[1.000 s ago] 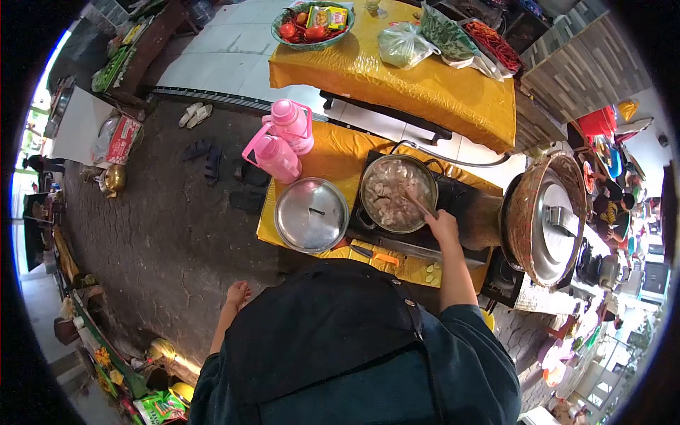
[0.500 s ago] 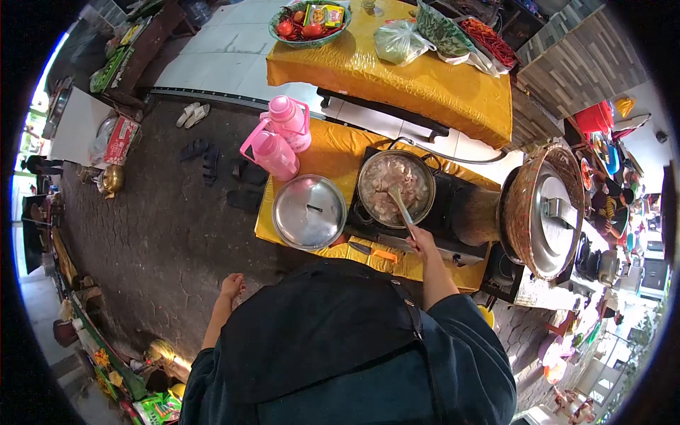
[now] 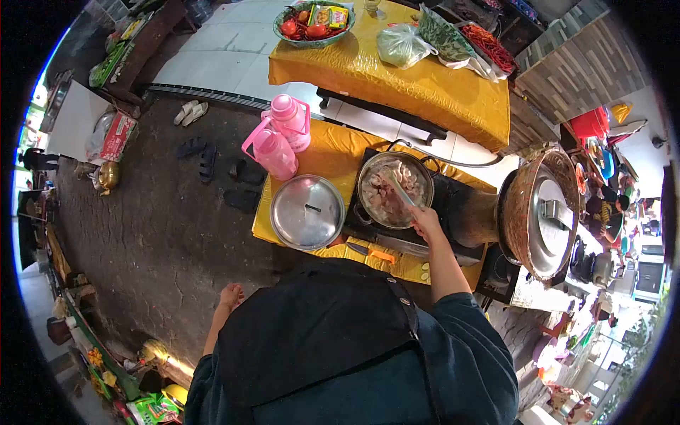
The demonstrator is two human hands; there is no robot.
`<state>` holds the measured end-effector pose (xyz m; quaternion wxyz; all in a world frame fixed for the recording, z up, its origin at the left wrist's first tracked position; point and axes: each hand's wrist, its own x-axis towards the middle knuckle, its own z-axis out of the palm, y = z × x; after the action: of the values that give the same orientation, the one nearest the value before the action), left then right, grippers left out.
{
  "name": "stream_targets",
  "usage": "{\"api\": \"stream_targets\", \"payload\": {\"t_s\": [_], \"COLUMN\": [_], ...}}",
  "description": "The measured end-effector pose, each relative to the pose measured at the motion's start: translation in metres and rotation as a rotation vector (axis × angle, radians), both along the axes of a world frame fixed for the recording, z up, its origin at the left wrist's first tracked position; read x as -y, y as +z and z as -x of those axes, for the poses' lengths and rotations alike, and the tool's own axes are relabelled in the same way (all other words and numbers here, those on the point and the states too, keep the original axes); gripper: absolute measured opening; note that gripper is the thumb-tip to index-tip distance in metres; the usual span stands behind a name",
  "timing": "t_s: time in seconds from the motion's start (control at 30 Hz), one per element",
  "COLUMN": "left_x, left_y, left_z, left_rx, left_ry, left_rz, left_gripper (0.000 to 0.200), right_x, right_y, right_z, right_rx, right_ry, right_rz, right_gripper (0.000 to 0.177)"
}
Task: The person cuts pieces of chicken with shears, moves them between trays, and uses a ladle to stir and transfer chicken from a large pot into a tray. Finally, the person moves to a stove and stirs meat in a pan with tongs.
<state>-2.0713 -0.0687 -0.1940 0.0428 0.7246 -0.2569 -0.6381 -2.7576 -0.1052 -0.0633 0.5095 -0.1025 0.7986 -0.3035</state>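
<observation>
My right hand [image 3: 425,221] is closed round the handle of a spatula [image 3: 401,190]. The spatula's head is down in a round metal pot [image 3: 363,210], hidden among pale pinkish-brown pieces that look like meat [image 3: 380,200]. This pot sits on a black stove [image 3: 445,185]. My left hand [image 3: 231,295] hangs low at my left side over the dark floor, its fingers loosely curled and nothing visible in them. Left of the pot lies a round metal lid [image 3: 297,216] with a black handle. A knife with an orange handle [image 3: 382,256] rests at the table's near edge.
Two pink thermos jugs [image 3: 282,142] stand behind the lid. A large pot with a metal lid [image 3: 554,219] is on the right. The far yellow table [image 3: 397,88] bears a bowl of tomatoes and chillies [image 3: 314,40], a plastic bag [image 3: 402,47] and red chillies [image 3: 489,47]. Sandals lie on the floor.
My right hand has moved a little up and right, swinging the spatula through the pot's contents, which have shifted. My left hand has dropped slightly toward me.
</observation>
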Motion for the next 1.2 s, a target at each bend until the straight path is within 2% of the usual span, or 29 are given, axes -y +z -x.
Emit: {"api": "stream_targets", "payload": {"t_s": [0.03, 0.07, 0.1, 0.17, 0.3, 0.37, 0.4, 0.43, 0.5, 0.63, 0.73, 0.77, 0.97, 1.0, 1.07, 1.13, 1.2], "left_x": [0.01, 0.018, 0.02, 0.02, 0.016, 0.017, 0.019, 0.022, 0.026, 0.029, 0.028, 0.031, 0.034, 0.034, 0.037, 0.032, 0.027], "left_y": [0.031, 0.075, 0.078, 0.079, 0.076, 0.084, 0.088, 0.091, 0.093, 0.069, 0.023, 0.024, 0.018, 0.03, 0.065, 0.061, 0.063], "left_z": [0.027, 0.059, 0.062, 0.064, 0.061, 0.066, 0.069, 0.072, 0.074, 0.059, 0.03, 0.031, 0.032, 0.041, 0.065, 0.065, 0.068], "left_rx": [0.116, 0.234, 0.232, 0.268, 0.217, 0.254, 0.255, 0.294, 0.335, 0.276, 0.21, 0.168, 0.177, 0.173, 0.288, 0.281, 0.275], "left_ry": [-0.067, -0.135, -0.13, -0.201, -0.166, -0.158, -0.156, -0.207, -0.259, -0.21, -0.144, -0.084, -0.073, -0.073, -0.239, -0.246, -0.252], "left_rz": [0.049, 0.096, 0.093, 0.089, 0.109, 0.078, 0.076, 0.078, 0.076, 0.104, 0.157, 0.166, 0.121, 0.121, 0.102, 0.097, 0.088], "left_gripper": [0.028, 0.028, 0.028, 0.027, 0.026, 0.026, 0.026, 0.026, 0.027, 0.028, 0.029, 0.029, 0.031, 0.031, 0.031, 0.031, 0.03], "right_x": [0.001, -0.005, -0.01, -0.02, -0.048, -0.059, -0.065, -0.068, -0.074, -0.061, -0.049, -0.046, -0.043, -0.043, -0.041, -0.036, -0.03], "right_y": [0.01, 0.009, 0.015, 0.032, 0.012, 0.0, -0.008, -0.017, -0.049, -0.075, -0.072, -0.071, -0.053, -0.049, -0.04, -0.029, -0.014], "right_z": [0.001, 0.007, 0.012, 0.019, 0.036, 0.034, 0.028, 0.02, 0.01, -0.024, -0.036, -0.036, -0.024, -0.022, -0.02, -0.016, -0.01], "right_rx": [-0.081, -0.069, -0.071, -0.177, -0.177, -0.061, 0.041, 0.042, 0.225, 0.318, 0.407, 0.433, 0.493, 0.466, 0.44, 0.415, 0.442], "right_ry": [0.09, 0.073, 0.079, 0.163, 0.217, 0.196, 0.08, 0.083, -0.015, -0.169, -0.26, -0.278, -0.303, -0.282, -0.289, -0.294, -0.264], "right_rz": [-0.038, 0.011, 0.008, -0.061, -0.221, -0.325, -0.28, -0.283, -0.166, -0.056, 0.017, 0.046, 0.099, 0.145, 0.161, 0.177, 0.072], "right_gripper": [0.037, 0.039, 0.039, 0.039, 0.041, 0.043, 0.042, 0.042, 0.038, 0.034, 0.033, 0.033, 0.035, 0.039, 0.039, 0.038, 0.035]}}
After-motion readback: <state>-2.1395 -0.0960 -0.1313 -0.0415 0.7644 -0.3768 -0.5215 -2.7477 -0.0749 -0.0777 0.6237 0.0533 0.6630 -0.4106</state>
